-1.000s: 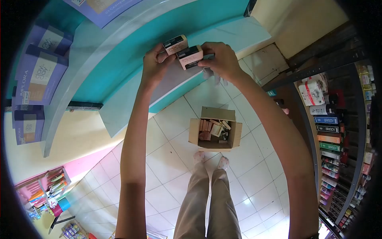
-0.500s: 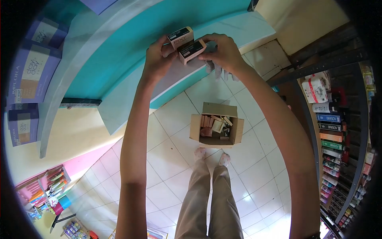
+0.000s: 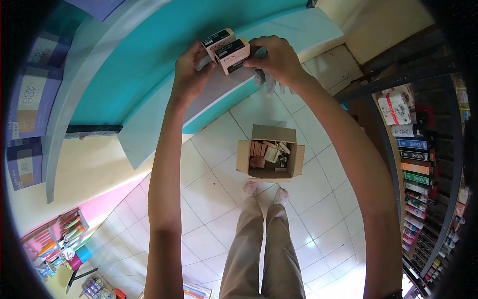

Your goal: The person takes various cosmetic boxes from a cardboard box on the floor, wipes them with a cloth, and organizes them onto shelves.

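Two small cosmetic boxes marked PIXY, peach with black bands, stand one in front of the other on the pale shelf [image 3: 303, 35]. The front PIXY box [image 3: 235, 58] is gripped at its right side by my right hand [image 3: 279, 61], thumb on its lower front. My left hand [image 3: 190, 74] is closed against the left side of the boxes, its fingers on the rear PIXY box [image 3: 218, 39] and its thumb close to the front one. Some of the left fingers are hidden behind the boxes.
On the tiled floor by my feet sits an open cardboard carton [image 3: 274, 132] with several small boxes inside. Purple boxes [image 3: 32, 99] line the curved shelf at left. A dark-framed rack [image 3: 416, 159] of products stands at right. Something grey [image 3: 270, 84] hangs below my right hand.
The front PIXY box has turned more upright, showing its printed front. Both boxes and my hands have shifted slightly left and up in view.
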Demonstrator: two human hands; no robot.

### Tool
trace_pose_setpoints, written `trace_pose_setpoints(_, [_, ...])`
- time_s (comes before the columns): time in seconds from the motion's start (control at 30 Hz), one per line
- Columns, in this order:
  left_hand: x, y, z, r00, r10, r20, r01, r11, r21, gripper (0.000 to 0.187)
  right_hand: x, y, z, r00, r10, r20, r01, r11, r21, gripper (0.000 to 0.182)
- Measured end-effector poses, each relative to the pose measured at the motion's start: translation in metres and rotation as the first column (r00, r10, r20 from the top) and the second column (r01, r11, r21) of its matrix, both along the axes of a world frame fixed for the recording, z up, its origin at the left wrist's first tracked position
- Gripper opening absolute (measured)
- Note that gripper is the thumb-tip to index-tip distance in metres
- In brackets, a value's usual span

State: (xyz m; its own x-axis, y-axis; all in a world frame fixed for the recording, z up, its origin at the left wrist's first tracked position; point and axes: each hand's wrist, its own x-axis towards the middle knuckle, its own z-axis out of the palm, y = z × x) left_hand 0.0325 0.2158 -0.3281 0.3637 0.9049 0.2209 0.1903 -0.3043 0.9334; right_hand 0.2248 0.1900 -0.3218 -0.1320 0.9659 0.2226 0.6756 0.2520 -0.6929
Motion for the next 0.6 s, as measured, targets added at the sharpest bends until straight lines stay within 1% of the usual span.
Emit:
trace_pose_setpoints(0.1, [-0.001, -0.001, -0.001, 0.999, 0.017, -0.027, -0.016, 1.000, 0.016, 0.038, 0.000, 0.000, -0.001, 1.000, -0.005, -0.029, 0.004, 1.000, -0.024, 0.026])
trace_pose_setpoints(0.23, [-0.004, -0.004, 0.000, 0.999, 0.031, -0.032, -0.029, 0.999, 0.044, 0.039, 0.000, 0.001, -0.003, 1.000, -0.004, -0.015, 0.003, 0.999, -0.033, 0.028])
trace_pose_setpoints(0.3, [-0.006, -0.007, 0.000, 0.967, 0.154, -0.201, -0.129, 0.983, 0.129, 0.041, 0.001, -0.001, -0.004, 0.996, 0.005, -0.087, -0.005, 1.000, -0.009, 0.029])
trace_pose_setpoints(0.33, [-0.007, -0.009, 0.000, 0.969, 0.148, -0.200, -0.125, 0.984, 0.126, 0.041, 0.002, -0.002, -0.003, 0.996, 0.000, -0.086, -0.001, 1.000, -0.013, 0.029])
trace_pose_setpoints(0.4, [-0.010, -0.013, -0.002, 0.984, 0.148, -0.100, -0.123, 0.968, 0.220, 0.044, 0.004, -0.002, -0.003, 0.999, 0.017, -0.035, -0.018, 0.999, -0.038, 0.029])
trace_pose_setpoints(0.43, [-0.012, -0.014, -0.003, 0.984, 0.146, -0.102, -0.122, 0.969, 0.217, 0.044, 0.003, -0.003, -0.003, 0.999, 0.015, -0.036, -0.016, 0.999, -0.042, 0.029])
trace_pose_setpoints(0.5, [-0.013, -0.020, 0.001, 0.974, 0.144, -0.176, -0.101, 0.966, 0.236, 0.054, 0.002, -0.004, -0.003, 0.997, 0.032, -0.070, -0.028, 0.998, 0.064, 0.031])
trace_pose_setpoints(0.53, [-0.011, -0.025, 0.005, 0.974, 0.140, -0.177, -0.097, 0.968, 0.231, 0.054, 0.002, -0.004, -0.002, 0.997, 0.029, -0.071, -0.025, 0.998, 0.059, 0.031])
trace_pose_setpoints(0.6, [-0.003, -0.040, 0.013, 0.938, 0.281, -0.204, -0.190, 0.908, 0.374, 0.057, 0.003, -0.003, 0.001, 0.999, 0.015, -0.052, -0.020, 0.995, -0.100, 0.025])
